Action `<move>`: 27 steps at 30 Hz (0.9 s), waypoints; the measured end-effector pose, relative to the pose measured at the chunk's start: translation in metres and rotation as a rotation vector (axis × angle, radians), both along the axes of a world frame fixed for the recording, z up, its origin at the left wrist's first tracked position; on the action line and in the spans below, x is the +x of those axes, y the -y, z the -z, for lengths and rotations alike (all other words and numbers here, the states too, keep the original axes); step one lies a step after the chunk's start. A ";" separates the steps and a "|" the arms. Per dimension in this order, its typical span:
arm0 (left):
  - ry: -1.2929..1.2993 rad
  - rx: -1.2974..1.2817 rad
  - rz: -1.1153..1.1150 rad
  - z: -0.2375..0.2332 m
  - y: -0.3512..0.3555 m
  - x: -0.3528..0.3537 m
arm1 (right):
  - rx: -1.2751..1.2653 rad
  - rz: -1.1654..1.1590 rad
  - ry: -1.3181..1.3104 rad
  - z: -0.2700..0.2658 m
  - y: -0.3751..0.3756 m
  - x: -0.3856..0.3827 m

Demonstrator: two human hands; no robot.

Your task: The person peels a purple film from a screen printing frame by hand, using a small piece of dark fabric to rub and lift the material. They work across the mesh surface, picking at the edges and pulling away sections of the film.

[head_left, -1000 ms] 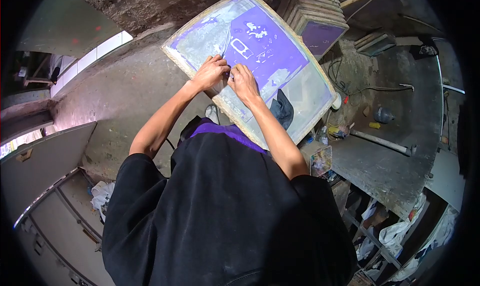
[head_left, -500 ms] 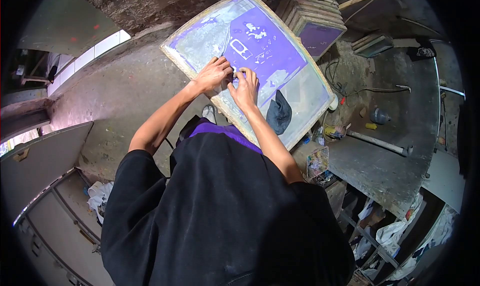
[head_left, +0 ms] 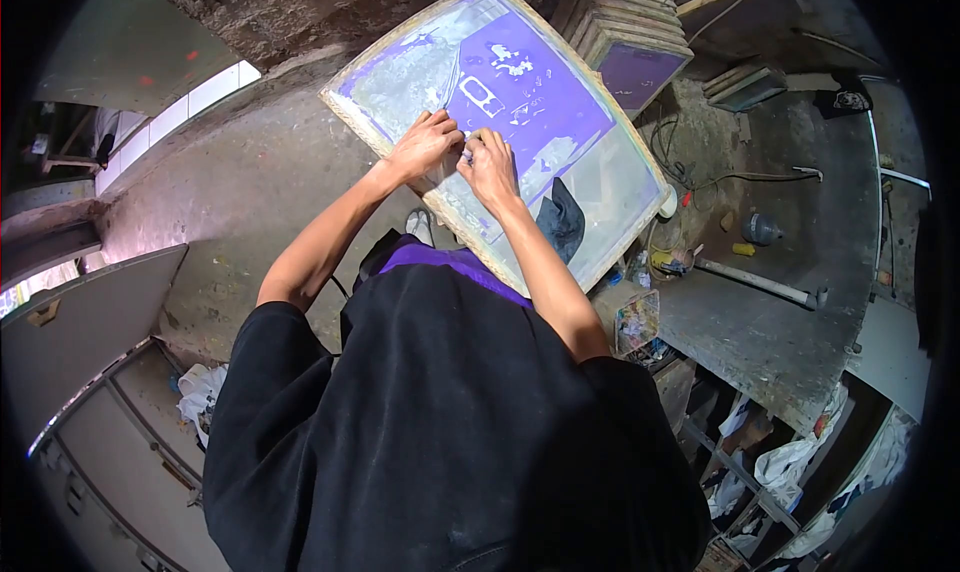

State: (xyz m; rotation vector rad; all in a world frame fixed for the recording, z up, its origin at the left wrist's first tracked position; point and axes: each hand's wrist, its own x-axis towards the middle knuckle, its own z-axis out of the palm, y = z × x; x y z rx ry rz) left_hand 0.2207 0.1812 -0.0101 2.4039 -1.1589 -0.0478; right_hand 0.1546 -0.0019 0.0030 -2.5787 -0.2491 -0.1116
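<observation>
A silk-screen frame (head_left: 570, 92) with purple coating and bare grey patches lies tilted in front of me. At its near-left part, my left hand (head_left: 426, 147) has its fingers curled down against the mesh. Close beside it, my right hand (head_left: 488, 170) is bent in a pinch, the fingertips almost meeting those of the left. Whatever is between the fingers is too small to make out. A dark cloth (head_left: 562, 222) lies on the screen, just right of my right forearm.
More screen frames (head_left: 630, 47) are stacked behind, at the right. A hose (head_left: 740, 179) runs over the floor. A white pipe (head_left: 755, 282), a plastic bottle (head_left: 762, 229) and a clear bin (head_left: 637, 322) are at the right. Metal panels (head_left: 90, 282) stand at the left.
My right hand has shifted slightly up and its fingers have closed in more. My left hand has barely moved. My right forearm now covers more of the dark cloth.
</observation>
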 end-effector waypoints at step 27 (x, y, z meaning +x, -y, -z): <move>-0.194 -0.053 0.058 -0.002 0.017 0.018 | 0.247 -0.001 -0.129 -0.017 0.024 0.011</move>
